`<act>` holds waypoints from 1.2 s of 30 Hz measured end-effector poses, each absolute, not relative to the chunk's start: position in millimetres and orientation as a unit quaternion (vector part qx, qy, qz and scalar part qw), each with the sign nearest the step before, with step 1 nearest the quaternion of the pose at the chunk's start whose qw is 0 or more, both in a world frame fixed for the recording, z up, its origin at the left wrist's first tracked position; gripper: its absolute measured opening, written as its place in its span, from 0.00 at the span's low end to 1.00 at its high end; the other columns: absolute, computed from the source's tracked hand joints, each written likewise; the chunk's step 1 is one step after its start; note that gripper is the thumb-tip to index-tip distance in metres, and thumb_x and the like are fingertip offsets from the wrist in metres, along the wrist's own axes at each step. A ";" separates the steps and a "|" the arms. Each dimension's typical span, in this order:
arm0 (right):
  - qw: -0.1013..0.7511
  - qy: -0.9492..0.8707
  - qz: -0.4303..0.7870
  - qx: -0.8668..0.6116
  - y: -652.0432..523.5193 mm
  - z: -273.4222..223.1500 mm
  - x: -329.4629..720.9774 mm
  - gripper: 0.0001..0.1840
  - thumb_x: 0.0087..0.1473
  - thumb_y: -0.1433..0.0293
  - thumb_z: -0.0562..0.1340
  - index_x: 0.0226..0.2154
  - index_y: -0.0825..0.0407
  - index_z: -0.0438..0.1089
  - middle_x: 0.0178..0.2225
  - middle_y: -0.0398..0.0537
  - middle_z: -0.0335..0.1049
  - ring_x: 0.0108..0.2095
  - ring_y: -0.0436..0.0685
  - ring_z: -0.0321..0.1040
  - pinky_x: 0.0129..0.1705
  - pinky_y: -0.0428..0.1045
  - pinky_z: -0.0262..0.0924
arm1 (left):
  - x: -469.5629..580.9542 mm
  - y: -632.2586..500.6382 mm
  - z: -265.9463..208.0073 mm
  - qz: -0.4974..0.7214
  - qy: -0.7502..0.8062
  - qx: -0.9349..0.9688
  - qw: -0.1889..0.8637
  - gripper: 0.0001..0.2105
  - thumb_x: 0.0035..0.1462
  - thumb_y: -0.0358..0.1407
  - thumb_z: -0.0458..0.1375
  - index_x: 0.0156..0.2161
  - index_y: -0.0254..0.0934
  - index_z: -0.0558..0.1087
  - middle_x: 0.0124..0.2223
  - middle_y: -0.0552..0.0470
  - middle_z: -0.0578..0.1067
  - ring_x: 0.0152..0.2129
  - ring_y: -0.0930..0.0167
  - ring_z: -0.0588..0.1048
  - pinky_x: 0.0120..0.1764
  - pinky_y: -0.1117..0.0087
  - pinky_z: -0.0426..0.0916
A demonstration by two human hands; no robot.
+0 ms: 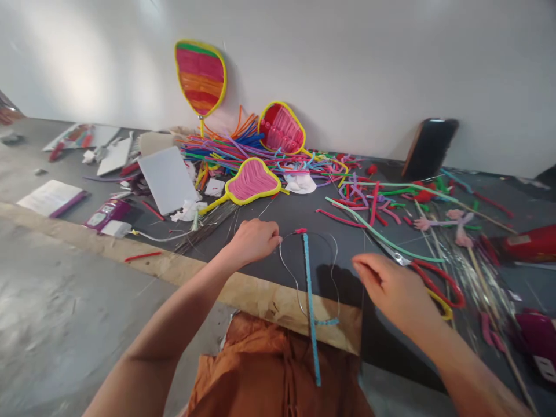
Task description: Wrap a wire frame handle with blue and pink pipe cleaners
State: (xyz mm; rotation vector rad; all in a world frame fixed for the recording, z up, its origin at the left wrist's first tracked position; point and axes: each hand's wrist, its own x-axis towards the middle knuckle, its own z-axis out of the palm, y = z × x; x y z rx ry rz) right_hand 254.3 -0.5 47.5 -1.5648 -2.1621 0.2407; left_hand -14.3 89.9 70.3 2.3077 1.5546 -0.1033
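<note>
A thin wire loop (336, 272) lies between my hands at the table's front. A pink bit (300, 231) sits at its top, and a short light-blue pipe cleaner piece (328, 322) wraps its lower edge. Across the loop runs a long light-blue pipe cleaner (309, 284), its lower end over my lap. My left hand (255, 242) is closed, fingertips pinched at the loop's left edge. To the right, my right hand (393, 286) is apart from the loop with curled fingers; what they hold, if anything, is hidden. Scissors (438, 284) with red and yellow handles lie behind it.
A pink, yellow-edged fan shape (254, 181) lies ahead; a striped one (201, 78) and another pink one (282, 128) lean at the wall. Pipe cleaners (238, 150) are heaped behind. A phone (430, 149) stands right, near a red tool (532, 243). A purple device (105, 214) sits left.
</note>
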 end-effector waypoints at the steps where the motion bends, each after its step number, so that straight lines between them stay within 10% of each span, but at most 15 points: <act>1: 0.219 -0.782 0.097 -0.575 -15.5 44.6 251.8 0.11 0.59 0.66 0.51 0.33 0.50 0.68 0.29 0.45 0.74 0.27 0.54 0.72 0.28 0.47 0.61 | -18.5 83.1 69.3 -0.002 0.556 0.812 0.178 0.10 0.57 0.40 0.49 0.35 0.39 0.71 0.33 0.51 0.76 0.34 0.65 0.73 0.34 0.68 0.60; 9: 0.109 -0.773 0.139 -0.609 -105.8 12.3 186.7 0.14 0.56 0.55 0.56 0.31 0.49 0.64 0.20 0.41 0.72 0.18 0.53 0.70 0.19 0.46 0.50 | -25.0 24.5 54.3 0.148 0.547 0.791 0.229 0.06 0.56 0.35 0.52 0.38 0.39 0.69 0.35 0.53 0.73 0.31 0.72 0.71 0.35 0.72 0.64; 22: 0.033 -0.711 0.140 -0.689 -87.8 27.6 177.2 0.07 0.52 0.73 0.56 0.25 0.50 0.68 0.23 0.46 0.75 0.24 0.56 0.73 0.22 0.47 0.45 | 23.8 92.5 41.0 0.137 0.544 0.790 0.247 0.07 0.54 0.32 0.51 0.33 0.34 0.71 0.38 0.42 0.75 0.39 0.62 0.73 0.43 0.61 0.66; 36: 0.512 -0.511 0.373 -0.581 -72.6 42.9 261.1 0.13 0.57 0.58 0.53 0.30 0.49 0.60 0.24 0.41 0.64 0.24 0.51 0.63 0.28 0.47 0.61 | 59.8 146.3 169.4 0.432 0.419 0.583 0.546 0.03 0.59 0.30 0.50 0.33 0.34 0.64 0.22 0.56 0.70 0.18 0.77 0.73 0.25 0.74 0.71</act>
